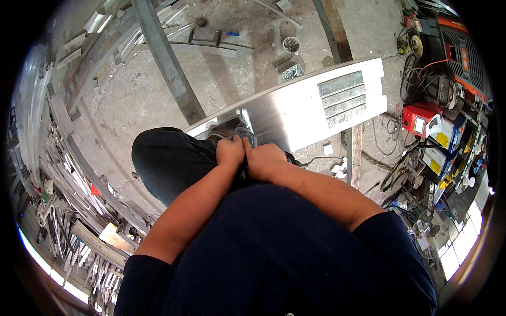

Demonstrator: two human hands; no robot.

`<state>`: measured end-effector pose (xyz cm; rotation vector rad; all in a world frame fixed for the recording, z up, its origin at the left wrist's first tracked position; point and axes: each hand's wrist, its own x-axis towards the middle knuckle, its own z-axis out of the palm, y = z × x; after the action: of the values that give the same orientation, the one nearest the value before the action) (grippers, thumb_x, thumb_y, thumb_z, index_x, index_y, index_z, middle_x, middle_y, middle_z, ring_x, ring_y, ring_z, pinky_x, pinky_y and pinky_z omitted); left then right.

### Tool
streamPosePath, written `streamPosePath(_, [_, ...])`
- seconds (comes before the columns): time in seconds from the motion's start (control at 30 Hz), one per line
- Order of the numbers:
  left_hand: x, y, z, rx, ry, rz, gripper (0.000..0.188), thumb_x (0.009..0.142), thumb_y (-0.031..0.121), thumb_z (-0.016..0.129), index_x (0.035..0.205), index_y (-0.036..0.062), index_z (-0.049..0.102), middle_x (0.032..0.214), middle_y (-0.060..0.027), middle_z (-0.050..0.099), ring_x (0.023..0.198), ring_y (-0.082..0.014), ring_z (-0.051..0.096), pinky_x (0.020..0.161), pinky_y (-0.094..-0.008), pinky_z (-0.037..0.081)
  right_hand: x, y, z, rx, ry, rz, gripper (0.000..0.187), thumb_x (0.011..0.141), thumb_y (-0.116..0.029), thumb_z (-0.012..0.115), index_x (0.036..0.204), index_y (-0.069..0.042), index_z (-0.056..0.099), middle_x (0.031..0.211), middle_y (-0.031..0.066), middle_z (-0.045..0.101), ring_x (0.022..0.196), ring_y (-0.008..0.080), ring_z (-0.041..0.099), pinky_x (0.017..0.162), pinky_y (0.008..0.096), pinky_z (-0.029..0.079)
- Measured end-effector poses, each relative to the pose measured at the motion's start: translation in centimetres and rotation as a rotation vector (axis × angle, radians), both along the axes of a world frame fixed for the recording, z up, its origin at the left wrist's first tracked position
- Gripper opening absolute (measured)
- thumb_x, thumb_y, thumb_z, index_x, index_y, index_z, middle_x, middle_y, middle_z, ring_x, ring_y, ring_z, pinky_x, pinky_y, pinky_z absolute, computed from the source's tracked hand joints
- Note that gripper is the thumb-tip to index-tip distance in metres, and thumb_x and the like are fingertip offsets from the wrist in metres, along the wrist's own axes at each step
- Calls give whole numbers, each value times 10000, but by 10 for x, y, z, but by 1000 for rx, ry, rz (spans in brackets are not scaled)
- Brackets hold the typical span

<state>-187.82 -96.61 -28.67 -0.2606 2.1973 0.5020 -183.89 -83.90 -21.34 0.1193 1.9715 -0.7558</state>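
A long shiny sheet-metal panel (300,111) with a louvred vent (342,97) near its right end lies across two steel beams. My left hand (230,151) and my right hand (265,159) are close together at its near edge, fingers wrapped round a grey hand-held power tool (244,131). The tool rests at or just above the panel's bright surface; its working end is mostly hidden by my hands. My bent left leg (166,158) covers the panel's left end.
Steel beams (168,68) run away across the concrete floor. Beyond the panel stand a bucket (291,45) and a square tin (289,70) of small parts. Metal offcuts (89,237) heap up at left. A red machine (419,120), cables and clutter fill the right side.
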Motion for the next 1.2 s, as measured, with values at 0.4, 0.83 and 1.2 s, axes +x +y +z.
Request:
streamPosePath(0.4, [15, -12, -39, 183, -42, 344, 375, 867, 293, 542, 892, -52, 686, 871, -295, 651, 839, -413, 658, 740, -448, 491, -13, 17, -9, 4, 29, 107, 766, 781, -206, 615, 1463, -85, 287, 956, 190, 684, 866, 343, 676, 734, 442, 533])
streamPosePath(0.83, [-64, -54, 171, 626, 285, 354, 454, 968, 357, 522, 1191, -34, 581, 989, -145, 674, 781, -200, 659, 724, -310, 529, 30, 102, 43, -47, -52, -540, 754, 681, -180, 730, 1363, 1, 463, 773, 136, 645, 606, 190, 610, 632, 319, 507])
streamPosePath(1.2, [69, -335, 189, 6, 790, 805, 398, 948, 337, 573, 1078, -34, 634, 947, -123, 685, 799, -183, 651, 689, -303, 519, 120, 180, 20, -130, -32, -884, 610, 703, -56, 708, 1283, 10, 530, 833, 90, 646, 624, 144, 609, 550, 268, 501])
